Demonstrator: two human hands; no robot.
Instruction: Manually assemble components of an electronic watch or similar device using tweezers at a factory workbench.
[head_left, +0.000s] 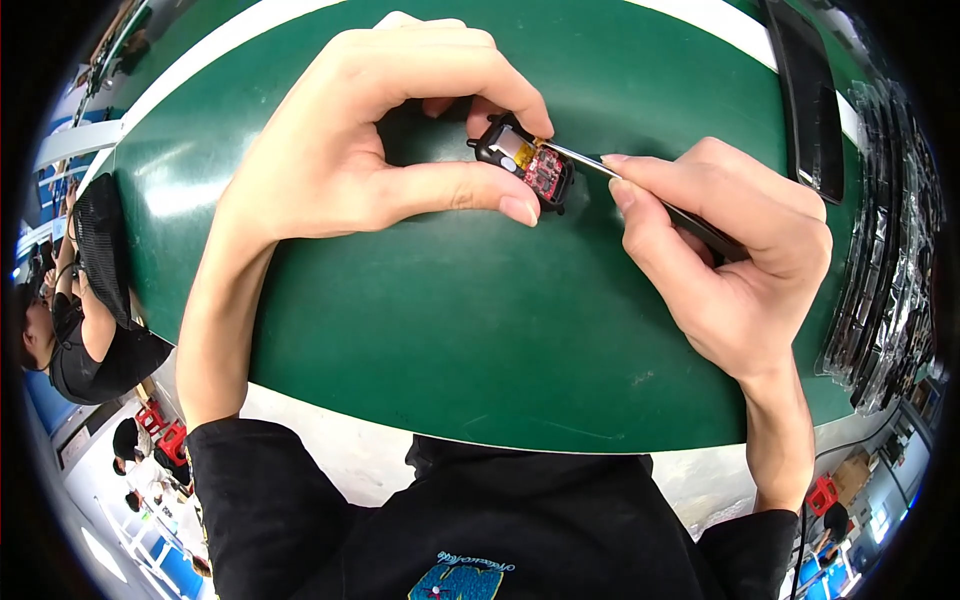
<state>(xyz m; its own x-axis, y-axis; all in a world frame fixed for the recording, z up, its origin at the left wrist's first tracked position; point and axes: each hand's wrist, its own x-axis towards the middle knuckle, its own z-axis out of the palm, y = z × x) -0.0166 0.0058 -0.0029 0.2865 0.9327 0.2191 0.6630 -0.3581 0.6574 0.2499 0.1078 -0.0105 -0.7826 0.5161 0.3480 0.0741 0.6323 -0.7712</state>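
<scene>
My left hand [390,130] pinches a small black device shell [525,162] between thumb and forefinger, just above the green mat [450,330]. The shell lies open, showing a red circuit board and a gold and silver part inside. My right hand [730,250] grips metal tweezers [640,190] like a pen. The tweezers' tips reach into the shell at its upper right edge, next to the gold part.
A long black tray [810,100] lies at the mat's far right. Beyond it, a stack of dark parts in clear plastic bags [890,250] runs along the right edge. A black mesh object [100,245] sits at the left edge, with a person [80,340] beyond it.
</scene>
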